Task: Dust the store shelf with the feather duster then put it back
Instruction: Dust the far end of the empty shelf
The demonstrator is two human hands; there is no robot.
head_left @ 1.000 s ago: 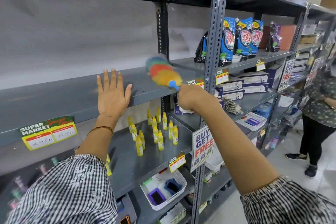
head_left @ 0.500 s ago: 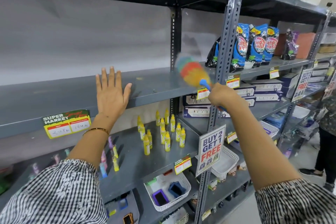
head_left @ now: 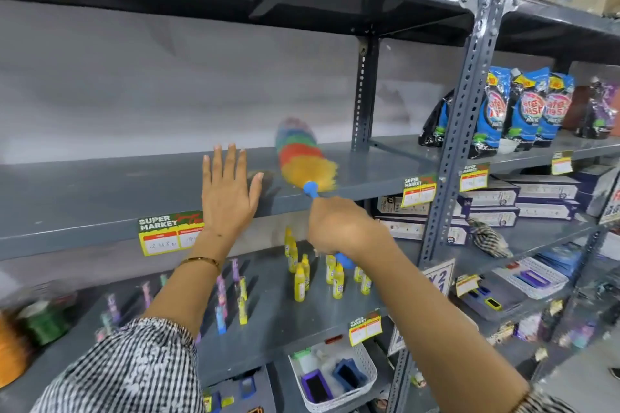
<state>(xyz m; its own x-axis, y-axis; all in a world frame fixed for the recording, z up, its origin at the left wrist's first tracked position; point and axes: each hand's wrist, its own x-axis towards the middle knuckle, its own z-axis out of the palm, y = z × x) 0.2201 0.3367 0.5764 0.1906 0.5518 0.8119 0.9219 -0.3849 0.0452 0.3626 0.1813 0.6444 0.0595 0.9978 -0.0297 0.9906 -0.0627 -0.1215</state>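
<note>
The grey metal store shelf (head_left: 110, 191) runs across the middle of the head view. My left hand (head_left: 228, 194) lies flat on its front edge, fingers spread and holding nothing. My right hand (head_left: 339, 226) is closed around the blue handle of the feather duster (head_left: 303, 161). The duster's rainbow head of orange, red, green and blue fluff rests on the shelf surface just right of my left hand, and it is blurred. The handle's blue end pokes out below my right fist.
A perforated upright post (head_left: 459, 131) stands to the right. Blue detergent pouches (head_left: 523, 107) sit beyond it. Small yellow bottles (head_left: 300, 278) stand on the shelf below. A white basket (head_left: 364, 386) sits lower down. A price label (head_left: 169, 233) hangs on the shelf edge.
The view has swung left. My right hand has swept the duster leftwards along the shelf, from near the upright post to just beside my left hand, which stays flat on the edge.
</note>
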